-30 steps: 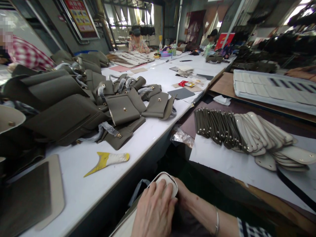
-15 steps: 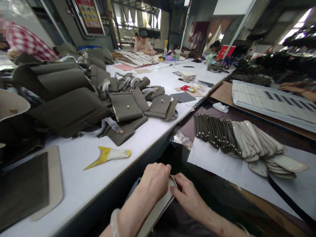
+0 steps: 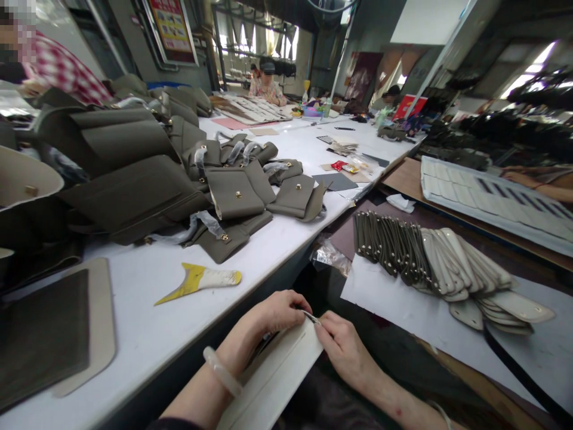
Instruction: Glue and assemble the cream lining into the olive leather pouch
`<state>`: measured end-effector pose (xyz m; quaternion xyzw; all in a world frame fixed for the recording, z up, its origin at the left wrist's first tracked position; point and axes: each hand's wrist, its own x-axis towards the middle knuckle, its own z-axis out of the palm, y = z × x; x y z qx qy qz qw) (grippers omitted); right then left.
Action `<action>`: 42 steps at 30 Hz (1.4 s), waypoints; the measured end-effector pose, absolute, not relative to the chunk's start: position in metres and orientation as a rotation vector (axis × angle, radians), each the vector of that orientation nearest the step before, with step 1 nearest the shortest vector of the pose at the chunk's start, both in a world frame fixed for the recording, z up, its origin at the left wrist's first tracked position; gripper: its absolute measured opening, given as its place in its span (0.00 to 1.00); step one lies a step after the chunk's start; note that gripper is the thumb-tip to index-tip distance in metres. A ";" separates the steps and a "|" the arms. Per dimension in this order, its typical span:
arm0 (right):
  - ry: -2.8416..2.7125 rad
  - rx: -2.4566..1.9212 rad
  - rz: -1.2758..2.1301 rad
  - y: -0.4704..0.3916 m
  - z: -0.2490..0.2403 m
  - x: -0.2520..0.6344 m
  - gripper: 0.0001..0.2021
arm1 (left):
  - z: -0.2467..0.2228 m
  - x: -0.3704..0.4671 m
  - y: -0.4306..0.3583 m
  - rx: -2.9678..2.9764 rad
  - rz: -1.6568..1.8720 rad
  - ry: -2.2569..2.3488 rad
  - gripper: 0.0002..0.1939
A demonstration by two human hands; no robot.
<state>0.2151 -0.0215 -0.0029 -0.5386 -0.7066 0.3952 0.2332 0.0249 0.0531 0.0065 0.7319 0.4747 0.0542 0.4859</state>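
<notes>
On the near left, the surface [image 3: 147, 334] has bare room around the yellow-tipped tool [image 3: 197, 282], with the dark panel [image 3: 45, 331] bounding it at left. Beyond, heaped dark bags [image 3: 134, 191] block the way across. A bare strip runs along the right edge, pinched beside the bags' nearest flaps. At right, fanned straps [image 3: 430, 257] obstruct the paper [image 3: 380, 289].

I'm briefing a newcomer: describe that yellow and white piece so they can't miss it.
Find the long white table. On its near end, between the heap of dark bags and the table's near edge, lies a flat piece with a flaring, pointed yellow end. Its yellow and white colouring sets it apart from the dark bags and the dark and beige panels to its left.
</notes>
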 end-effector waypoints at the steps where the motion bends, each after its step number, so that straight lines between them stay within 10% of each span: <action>1: -1.945 -1.474 1.067 -0.021 -0.004 0.215 0.21 | 0.005 0.024 0.052 1.752 0.144 1.142 0.18; 28: -2.037 -1.506 0.797 -0.035 0.013 0.203 0.20 | -0.002 0.022 0.033 1.605 0.372 1.166 0.18; 42: -1.123 -1.488 1.871 -0.016 0.008 0.208 0.27 | -0.013 0.018 0.037 1.528 0.351 1.135 0.17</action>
